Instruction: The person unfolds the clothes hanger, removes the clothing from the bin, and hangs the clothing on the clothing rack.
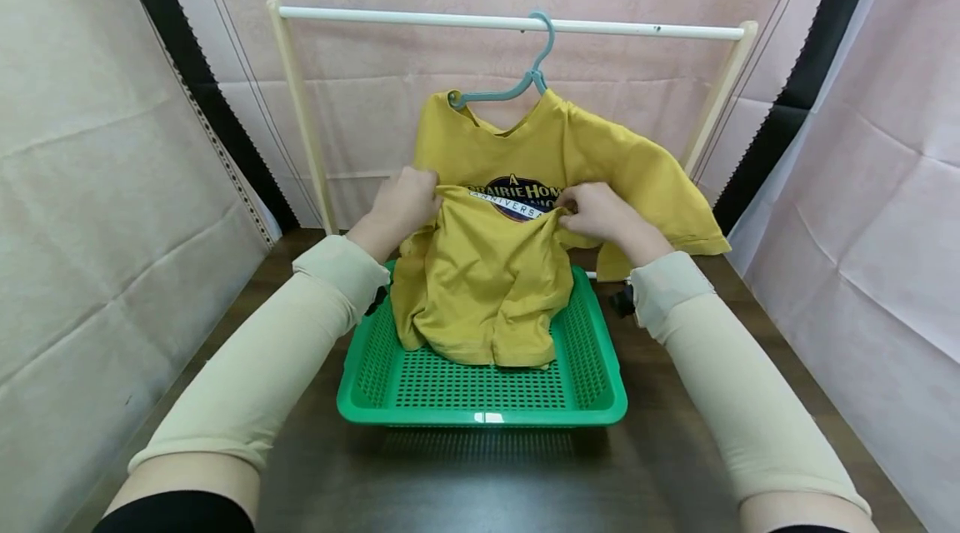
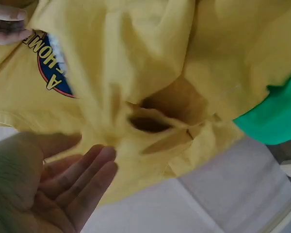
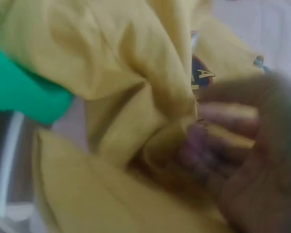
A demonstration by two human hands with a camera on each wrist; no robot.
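Note:
A yellow T-shirt (image 1: 487,275) with a dark printed logo hangs from a light-blue hanger (image 1: 542,58). One hanger end shows outside the neckline. The shirt's lower front is bunched up in a fold below the print, its bottom reaching into a green basket (image 1: 480,416). At the fold's left corner is my left hand (image 1: 405,200); in the left wrist view its thumb and fairly straight fingers (image 2: 75,187) stand apart beside the cloth. My right hand (image 1: 600,212) pinches the fold's right corner. Its fingertips (image 3: 196,138) are blurred against the cloth in the right wrist view.
A white rail (image 1: 420,17) on cream posts (image 1: 303,117) carries the hanger. The basket sits on a dark brown table (image 1: 465,487). Pale cloth walls (image 1: 862,183) with black strips enclose the sides and back. One sleeve (image 1: 645,175) spreads out to the right.

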